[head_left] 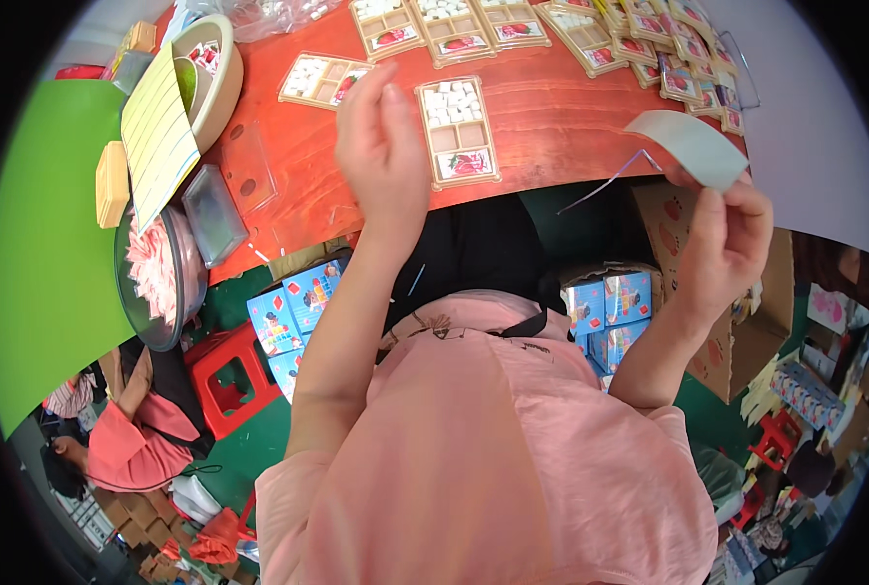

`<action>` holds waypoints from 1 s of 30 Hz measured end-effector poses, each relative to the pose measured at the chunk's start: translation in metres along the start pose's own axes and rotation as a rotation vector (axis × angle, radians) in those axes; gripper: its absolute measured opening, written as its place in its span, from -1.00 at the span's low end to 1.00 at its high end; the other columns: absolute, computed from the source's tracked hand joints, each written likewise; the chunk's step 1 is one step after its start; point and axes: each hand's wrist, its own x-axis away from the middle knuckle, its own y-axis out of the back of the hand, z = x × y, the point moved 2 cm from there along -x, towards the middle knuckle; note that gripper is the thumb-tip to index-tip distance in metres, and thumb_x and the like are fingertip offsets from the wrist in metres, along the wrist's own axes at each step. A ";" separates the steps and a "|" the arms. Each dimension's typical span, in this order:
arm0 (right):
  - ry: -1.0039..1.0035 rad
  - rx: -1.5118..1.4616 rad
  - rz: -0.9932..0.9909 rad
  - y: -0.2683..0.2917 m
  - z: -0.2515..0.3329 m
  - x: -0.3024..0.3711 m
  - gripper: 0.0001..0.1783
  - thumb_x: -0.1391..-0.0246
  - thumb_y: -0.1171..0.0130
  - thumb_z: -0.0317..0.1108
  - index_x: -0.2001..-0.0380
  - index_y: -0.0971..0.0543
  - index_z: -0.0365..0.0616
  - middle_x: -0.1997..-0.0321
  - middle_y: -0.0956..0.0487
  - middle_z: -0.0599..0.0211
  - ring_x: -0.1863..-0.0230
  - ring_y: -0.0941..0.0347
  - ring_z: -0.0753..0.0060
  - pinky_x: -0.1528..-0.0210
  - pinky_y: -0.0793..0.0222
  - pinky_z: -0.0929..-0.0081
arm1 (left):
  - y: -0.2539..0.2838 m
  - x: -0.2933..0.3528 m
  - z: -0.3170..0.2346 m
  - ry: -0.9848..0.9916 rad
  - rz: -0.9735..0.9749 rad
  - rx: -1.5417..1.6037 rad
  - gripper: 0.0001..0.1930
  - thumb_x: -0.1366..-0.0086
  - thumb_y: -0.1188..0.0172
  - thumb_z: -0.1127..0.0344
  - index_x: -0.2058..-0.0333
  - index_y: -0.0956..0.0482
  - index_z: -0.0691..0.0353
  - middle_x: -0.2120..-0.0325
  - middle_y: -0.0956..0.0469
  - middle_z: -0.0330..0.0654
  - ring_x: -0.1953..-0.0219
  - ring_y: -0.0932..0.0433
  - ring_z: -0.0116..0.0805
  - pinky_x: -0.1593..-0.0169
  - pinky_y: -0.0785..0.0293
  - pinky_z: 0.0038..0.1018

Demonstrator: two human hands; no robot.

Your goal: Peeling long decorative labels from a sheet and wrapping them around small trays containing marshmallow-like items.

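My right hand (722, 244) is off the table's right front edge, thumb and fingers closed on the corner of a pale, curved paper sheet (690, 148). A thin whitish strip (605, 183) dangles beside the sheet. My left hand (381, 146) is raised over the table with its fingers stretched out and nothing visible in it. It partly covers a tan compartment tray (303, 80) with white cubes and a strawberry picture. Just right of that hand lies a similar tray (459, 132), white cubes in its far compartment, a strawberry card in the near one.
More trays (444, 29) line the far side of the red table (541, 127), with a pile of packed trays (678, 58) at right. A beige basin (225, 78) and a clear tub (166, 283) stand left. Blue boxes (278, 322) and a cardboard carton (746, 341) flank my lap.
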 end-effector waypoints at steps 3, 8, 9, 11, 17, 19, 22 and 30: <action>0.227 0.241 0.173 -0.034 0.020 0.013 -0.76 0.09 -0.21 -0.66 0.30 -0.49 -0.21 0.23 -0.57 0.18 0.23 -0.55 0.30 0.16 -0.44 0.54 | 0.014 0.021 -0.070 0.364 0.202 0.650 -0.51 -0.38 -0.15 0.42 -0.25 -0.32 0.32 -0.06 -0.46 -0.15 -0.01 -0.49 -0.40 -0.06 -0.48 -0.43; 0.463 0.374 0.378 -0.083 0.025 0.027 -0.66 0.17 -0.38 -0.55 0.24 -0.56 -0.21 0.14 -0.55 0.11 0.17 -0.48 0.15 0.16 -0.44 0.27 | -0.004 0.059 -0.093 0.410 0.357 0.816 -0.56 -0.50 0.01 0.27 -0.24 -0.30 0.39 -0.13 -0.46 -0.04 -0.16 -0.46 -0.33 -0.04 -0.50 -0.45; 0.460 0.380 0.376 -0.082 0.022 0.028 -0.66 0.17 -0.38 -0.55 0.24 -0.56 -0.21 0.14 -0.55 0.11 0.17 -0.48 0.15 0.16 -0.44 0.27 | -0.004 0.058 -0.085 0.552 0.245 0.929 -0.60 -0.49 -0.02 0.24 -0.16 -0.37 0.39 -0.04 -0.52 -0.07 -0.04 -0.53 -0.38 0.01 -0.54 -0.46; 0.403 0.385 0.298 -0.073 0.014 0.029 -0.57 0.12 -0.38 -0.51 0.09 -0.58 -0.18 -0.04 -0.47 0.08 0.00 -0.41 0.18 0.08 -0.41 0.27 | -0.002 0.050 -0.073 0.759 0.152 0.977 -0.56 -0.54 0.11 0.07 0.03 -0.46 0.40 0.17 -0.62 -0.04 0.17 -0.66 -0.30 0.14 -0.63 -0.41; -0.459 -0.151 0.175 -0.054 -0.055 0.026 -0.42 -0.23 -0.21 -0.29 -0.26 -0.31 -0.19 -0.19 -0.39 0.22 -0.15 -0.33 0.43 -0.17 -0.27 0.46 | 0.007 0.038 -0.041 0.929 0.158 1.039 -0.45 -0.55 0.31 -0.01 0.00 -0.42 0.44 0.20 -0.62 0.09 0.19 -0.67 -0.16 0.20 -0.65 -0.33; -0.621 -0.356 0.177 -0.061 -0.062 0.031 -0.46 -0.29 -0.13 -0.35 -0.28 -0.29 -0.17 -0.15 -0.43 0.29 -0.07 -0.38 0.52 -0.15 -0.28 0.51 | 0.005 0.039 -0.036 0.967 0.164 1.075 -0.41 -0.54 0.36 -0.07 -0.05 -0.37 0.42 0.20 -0.62 0.08 0.15 -0.66 -0.15 0.18 -0.64 -0.33; -0.675 -0.531 0.240 -0.069 -0.065 0.033 -0.46 -0.25 -0.18 -0.39 -0.26 -0.30 -0.18 0.04 -0.54 0.34 0.06 -0.43 0.61 -0.06 -0.32 0.57 | 0.011 0.043 -0.030 0.976 0.218 1.184 -0.50 -0.52 0.15 -0.01 0.01 -0.45 0.42 0.20 -0.62 0.03 0.15 -0.66 -0.21 0.16 -0.64 -0.35; -0.561 -0.174 0.330 -0.080 -0.069 0.058 -0.60 -0.18 -0.22 -0.51 -0.08 -0.44 -0.11 0.25 -0.55 0.48 0.27 -0.41 0.71 0.22 -0.34 0.68 | 0.035 0.078 0.010 1.011 0.112 0.638 -0.80 -0.28 -0.28 0.42 0.18 -0.56 0.39 0.44 -0.57 -0.22 0.58 -0.46 -0.55 0.58 -0.34 -0.56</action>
